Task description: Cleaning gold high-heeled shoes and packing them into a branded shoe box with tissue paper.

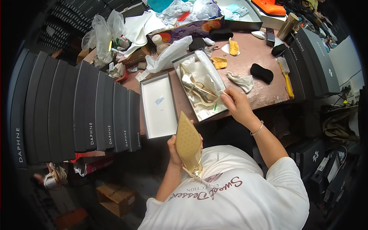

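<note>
In front of my chest, my left hand (173,152) is closed round a gold pointed shoe (188,143), its tan sole turned up and its toe toward the table. My right hand (238,106) reaches over the near right corner of an open grey shoe box (181,89), thumb and fingers pinched on the edge of white tissue paper (209,69). Inside that box a second gold shoe (191,85) with thin straps lies on the paper. The white-lined box lid (158,117) rests just left of the box.
Dark shoe boxes (82,111) stand in a row at the left; others (316,61) are at the right. A yellow-handled brush (285,74), a black pad (262,73), a white cloth (241,81) and yellow cloths (219,62) lie on the table. Plastic bags (102,38) heap behind.
</note>
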Motion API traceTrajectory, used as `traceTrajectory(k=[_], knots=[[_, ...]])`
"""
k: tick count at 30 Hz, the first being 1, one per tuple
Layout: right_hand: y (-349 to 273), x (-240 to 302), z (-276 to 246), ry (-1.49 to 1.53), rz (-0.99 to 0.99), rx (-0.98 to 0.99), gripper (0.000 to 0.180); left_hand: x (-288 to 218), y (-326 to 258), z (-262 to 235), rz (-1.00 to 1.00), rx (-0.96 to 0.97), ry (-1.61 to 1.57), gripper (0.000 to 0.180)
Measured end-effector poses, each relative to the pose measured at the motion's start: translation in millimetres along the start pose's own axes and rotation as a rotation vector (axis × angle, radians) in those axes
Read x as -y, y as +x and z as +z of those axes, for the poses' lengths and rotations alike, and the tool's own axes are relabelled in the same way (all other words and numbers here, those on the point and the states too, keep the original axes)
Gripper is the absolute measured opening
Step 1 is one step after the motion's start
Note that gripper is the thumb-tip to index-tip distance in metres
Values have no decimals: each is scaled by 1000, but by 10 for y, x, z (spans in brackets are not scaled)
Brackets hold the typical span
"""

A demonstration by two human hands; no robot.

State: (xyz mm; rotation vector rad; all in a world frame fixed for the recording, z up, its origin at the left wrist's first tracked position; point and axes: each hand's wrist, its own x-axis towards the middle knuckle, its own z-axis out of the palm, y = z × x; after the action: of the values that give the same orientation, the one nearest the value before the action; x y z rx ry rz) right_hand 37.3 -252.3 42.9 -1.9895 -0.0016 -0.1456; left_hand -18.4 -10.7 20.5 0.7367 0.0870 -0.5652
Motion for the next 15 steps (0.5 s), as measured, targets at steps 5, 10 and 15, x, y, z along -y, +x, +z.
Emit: traceTrajectory(k=[5, 10, 15], knots=[[-196, 263, 141, 27, -177, 44, 16, 8, 25, -66, -3, -54, 13, 75], [-411, 357, 517, -172, -732, 303, 12, -42, 74, 245, -26, -447, -165, 77], [262, 175, 560, -23, -488, 52, 17, 16, -8, -80, -112, 131, 12, 85]])
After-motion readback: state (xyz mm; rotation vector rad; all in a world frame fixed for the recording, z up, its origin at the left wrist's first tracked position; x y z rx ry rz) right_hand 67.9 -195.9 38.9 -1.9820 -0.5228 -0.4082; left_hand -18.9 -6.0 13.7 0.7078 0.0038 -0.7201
